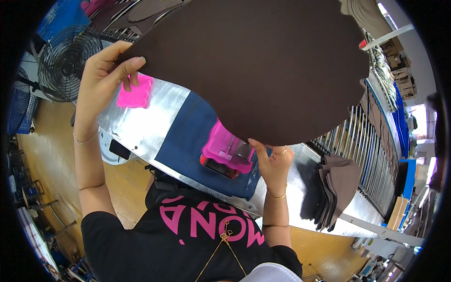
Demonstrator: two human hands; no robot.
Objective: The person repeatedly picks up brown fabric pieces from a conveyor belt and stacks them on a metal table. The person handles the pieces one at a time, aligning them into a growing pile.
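A large dark brown sheet (282, 66), maybe leather or fabric, is held up over the table and covers much of the upper middle. Its right edge is wavy. My left hand (110, 70) pinches its left corner between thumb and fingers. At its lower edge my right hand (275, 162) grips it, thumb on the facing side. Below the sheet, a pink wavy-edged block (228, 150) with a metal piece on top lies on a dark blue mat (181, 131), over a red and black object (220, 168). Beside my left fingers lies a smaller pink block (136, 94).
The metal table (159, 98) curves across. A stack of dark brown pieces (336, 188) lies on its right, next to a rack of metal bars (366, 150) bearing more pieces. A black fan (69, 63) stands left; a phone-like dark object (120, 149) sits below the table edge.
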